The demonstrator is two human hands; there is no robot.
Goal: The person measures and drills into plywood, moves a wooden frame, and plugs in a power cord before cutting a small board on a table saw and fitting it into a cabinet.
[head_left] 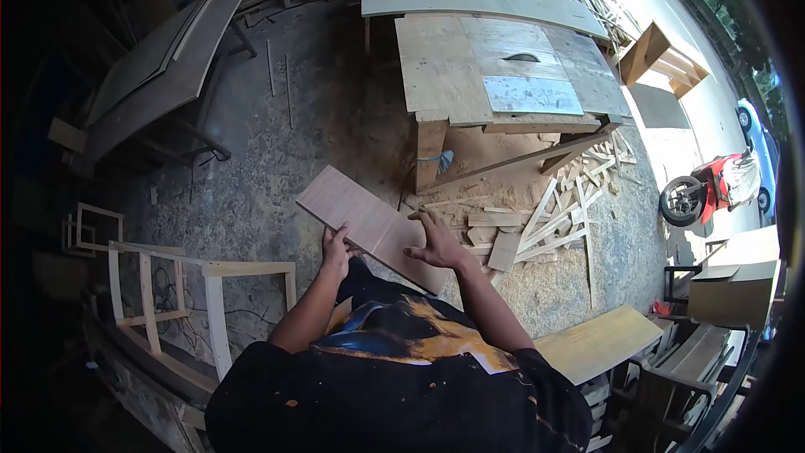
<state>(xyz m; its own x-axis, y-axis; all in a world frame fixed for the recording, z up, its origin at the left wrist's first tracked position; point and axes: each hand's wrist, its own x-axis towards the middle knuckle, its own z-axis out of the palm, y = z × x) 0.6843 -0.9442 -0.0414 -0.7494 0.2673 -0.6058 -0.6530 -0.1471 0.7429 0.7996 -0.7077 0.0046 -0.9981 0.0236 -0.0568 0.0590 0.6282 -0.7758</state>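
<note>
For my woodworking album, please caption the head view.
Left hand gripping a wooden board, right hand spread over it, with scattered offcuts near a table saw.

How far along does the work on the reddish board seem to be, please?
The board looks already cut to a rectangle, and offcuts lie beside the worktable. It is in hand now: the left hand grips one edge, the right hand is spread by the other. It seems joined to nothing, so fitting may be left; I cannot tell for sure.
</note>
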